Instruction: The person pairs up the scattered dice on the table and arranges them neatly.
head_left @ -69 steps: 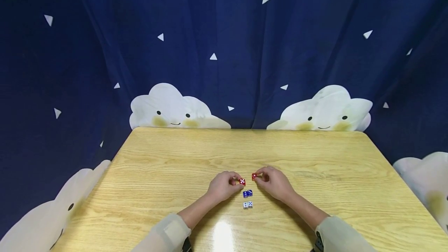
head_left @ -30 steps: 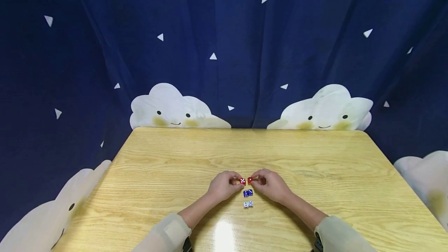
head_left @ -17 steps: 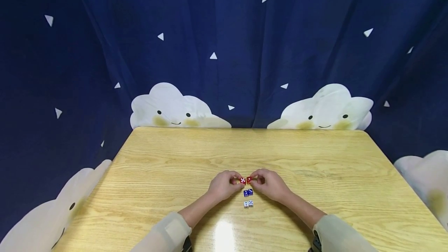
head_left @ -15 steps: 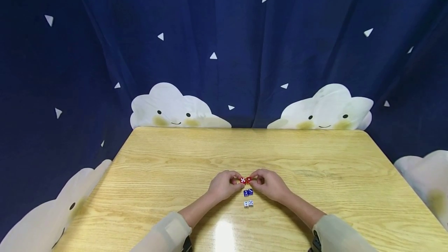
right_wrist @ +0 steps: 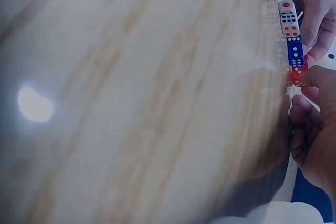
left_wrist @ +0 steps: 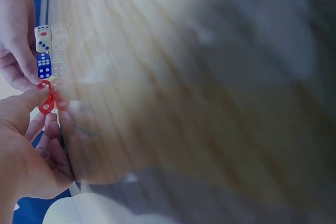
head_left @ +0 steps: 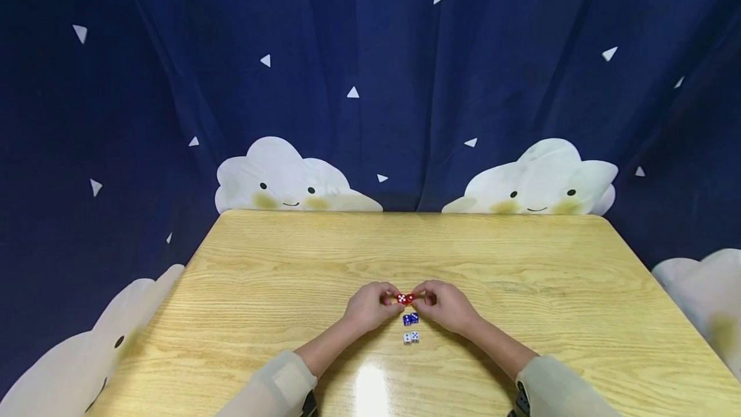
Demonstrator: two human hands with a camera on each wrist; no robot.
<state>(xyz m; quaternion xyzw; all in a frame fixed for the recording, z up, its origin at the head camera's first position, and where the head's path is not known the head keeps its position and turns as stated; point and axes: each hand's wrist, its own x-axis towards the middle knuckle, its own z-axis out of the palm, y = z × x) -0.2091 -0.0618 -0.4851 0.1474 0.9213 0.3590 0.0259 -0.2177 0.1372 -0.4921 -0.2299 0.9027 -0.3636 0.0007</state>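
Note:
My left hand [head_left: 368,307] pinches a red die [head_left: 401,299] between thumb and fingertips, its top showing five white pips. Facing it, my right hand [head_left: 448,305] pinches a second red die [head_left: 410,298], with one white pip on top. The two red dice sit side by side at the table surface, right up against each other in the head view. Nearer the body lies a pair of blue dice [head_left: 410,318], set close together. Closer still is a pair of white dice [head_left: 411,338]. In the left wrist view, the thumb partly covers the red die [left_wrist: 46,104].
A pale wooden table [head_left: 289,262] extends to every side of the dice and mirrors them faintly in the wrist views. Behind it hangs a dark blue curtain [head_left: 393,82] printed with white triangles and smiling clouds. Light glares off the table [head_left: 370,388] near the front.
My right hand has moved left with its red die, closing the gap to the other red die. The left hand has stayed almost still, and the blue and white dice have kept their places.

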